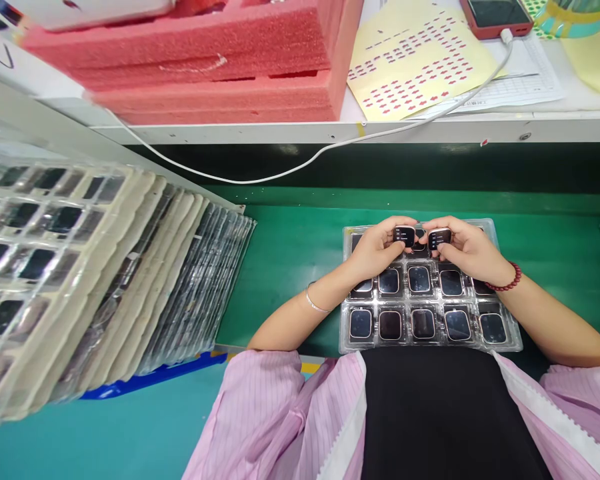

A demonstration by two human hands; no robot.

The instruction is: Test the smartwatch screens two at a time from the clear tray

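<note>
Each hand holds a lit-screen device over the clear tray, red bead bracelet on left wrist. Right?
Wrong wrist: head view shows the red bead bracelet on the right one. Left hand and right hand do each hold a lit-screen device over the clear tray.

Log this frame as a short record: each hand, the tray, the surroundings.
Left hand: holds left watch, screen lit
Right hand: holds right watch, screen lit
Tray: clear, beneath both hands; five watches in the row nearest the body
Bench: green, under the tray
Left side: more trays, packed together
Shelf: red foam, yellow sheet, phone with white cable plugged in
</note>
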